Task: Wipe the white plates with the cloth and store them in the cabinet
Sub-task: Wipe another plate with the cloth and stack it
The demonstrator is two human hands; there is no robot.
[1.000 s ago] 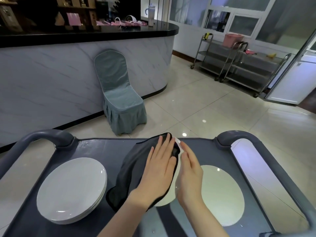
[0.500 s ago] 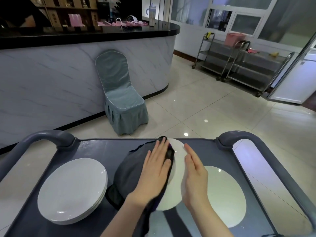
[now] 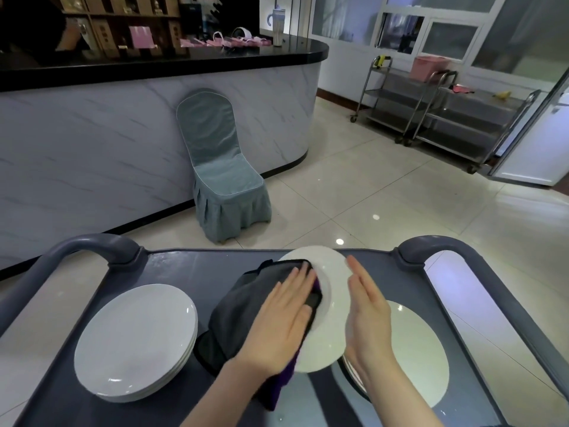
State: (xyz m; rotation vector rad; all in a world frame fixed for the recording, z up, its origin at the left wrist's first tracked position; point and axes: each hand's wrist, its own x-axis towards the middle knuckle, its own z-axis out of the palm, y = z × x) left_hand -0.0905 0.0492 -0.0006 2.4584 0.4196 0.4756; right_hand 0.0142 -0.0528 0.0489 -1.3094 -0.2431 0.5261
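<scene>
currently, on grey cart [image 3: 184,266]: white plate [image 3: 334,291] tilted up over cart's middle, left part hidden by dark cloth [image 3: 243,306]; left hand [image 3: 283,322] flat, fingers straight, pressing cloth to plate; right hand [image 3: 366,309] flat at plate's other side, contact hidden. plate stack [image 3: 135,340] at cart's left; further plates [image 3: 421,349] at cart's right, count unclear.

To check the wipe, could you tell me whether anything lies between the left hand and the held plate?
Yes: the dark cloth, pressed by the left hand onto the plate; nothing else visible.
</scene>
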